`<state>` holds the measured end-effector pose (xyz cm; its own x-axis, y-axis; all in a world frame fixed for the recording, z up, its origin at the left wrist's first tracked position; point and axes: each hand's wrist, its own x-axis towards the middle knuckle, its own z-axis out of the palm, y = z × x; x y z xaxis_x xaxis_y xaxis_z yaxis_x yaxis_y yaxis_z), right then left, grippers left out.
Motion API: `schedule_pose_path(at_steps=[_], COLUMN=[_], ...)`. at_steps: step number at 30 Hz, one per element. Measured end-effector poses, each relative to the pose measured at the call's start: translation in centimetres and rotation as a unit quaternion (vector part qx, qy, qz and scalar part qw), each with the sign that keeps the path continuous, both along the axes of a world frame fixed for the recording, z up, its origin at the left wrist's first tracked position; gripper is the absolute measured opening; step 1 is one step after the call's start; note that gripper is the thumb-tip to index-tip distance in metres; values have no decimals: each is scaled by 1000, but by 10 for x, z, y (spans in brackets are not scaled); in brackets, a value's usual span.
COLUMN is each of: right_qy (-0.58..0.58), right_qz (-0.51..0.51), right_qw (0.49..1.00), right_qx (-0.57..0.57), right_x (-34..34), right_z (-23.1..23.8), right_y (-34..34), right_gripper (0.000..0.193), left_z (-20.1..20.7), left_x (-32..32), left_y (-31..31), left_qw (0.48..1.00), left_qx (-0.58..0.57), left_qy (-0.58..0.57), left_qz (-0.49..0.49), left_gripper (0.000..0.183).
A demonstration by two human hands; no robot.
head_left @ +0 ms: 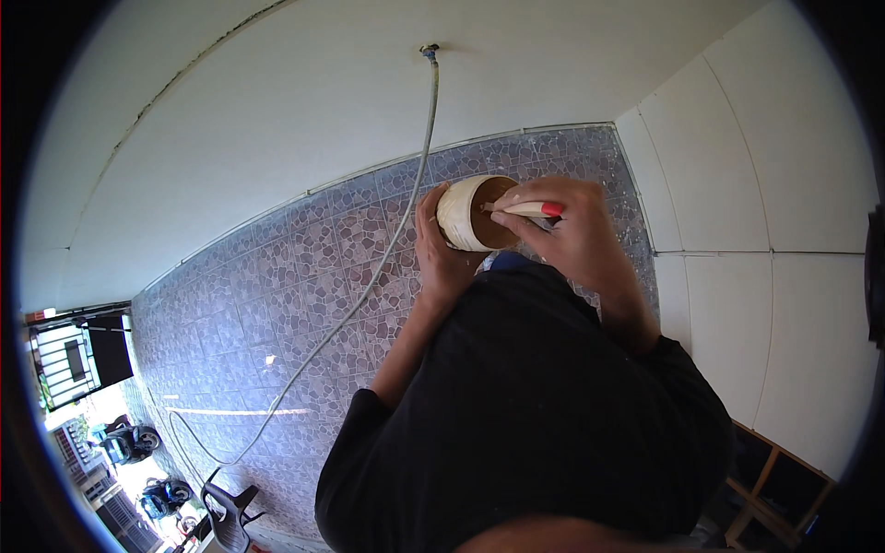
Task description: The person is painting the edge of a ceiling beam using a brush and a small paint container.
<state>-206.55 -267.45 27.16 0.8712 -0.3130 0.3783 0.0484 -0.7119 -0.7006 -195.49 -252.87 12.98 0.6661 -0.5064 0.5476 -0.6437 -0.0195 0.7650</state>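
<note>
My left hand (441, 263) is wrapped round the side of a cream plastic tub (454, 217), which is tilted with its mouth toward the right. Brown shows on the inside of the tub. In my right hand (581, 235), the fingers close on a paintbrush (527, 210) with a pale handle and a red end. The brush's working end points into the mouth of the tub, and its tip is too small to make out.
A grey hose (369, 281) runs from a wall tap (429, 51) across the patterned tile floor (267, 286). White walls stand ahead and at right. At lower left are a dark plastic chair (229, 511), parked motorbikes (129, 442) and a gate (69, 364); a wooden-framed shelf (770, 475) is at lower right.
</note>
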Motion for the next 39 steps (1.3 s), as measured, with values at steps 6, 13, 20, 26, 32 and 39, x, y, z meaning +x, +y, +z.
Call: schedule_pose_path(at_steps=[6, 13, 20, 26, 32, 39], right_qy=[24, 71, 108, 91, 75, 51], right_qz=[-51, -92, -119, -125, -115, -141], right_qw=[995, 988, 981, 981, 975, 978], right_qx=[84, 98, 110, 118, 175, 142], right_x=[-2, -3, -5, -7, -10, -17], right_z=[0, 1, 2, -1, -5, -11], right_y=[14, 14, 15, 15, 21, 25], right_gripper=[16, 16, 18, 18, 19, 18], left_z=[-7, -9, -3, -5, -3, -11], left_x=[-4, -3, -3, -2, 1, 1], left_y=[1, 5, 7, 9, 12, 17], left_qw=[998, 996, 997, 995, 994, 996], left_qx=[-6, 3, 21, 7, 23, 8], left_qy=[64, 83, 54, 77, 80, 50], left_qz=[-18, -40, -45, -56, -68, -76], left_gripper=[102, 97, 97, 100, 100, 103])
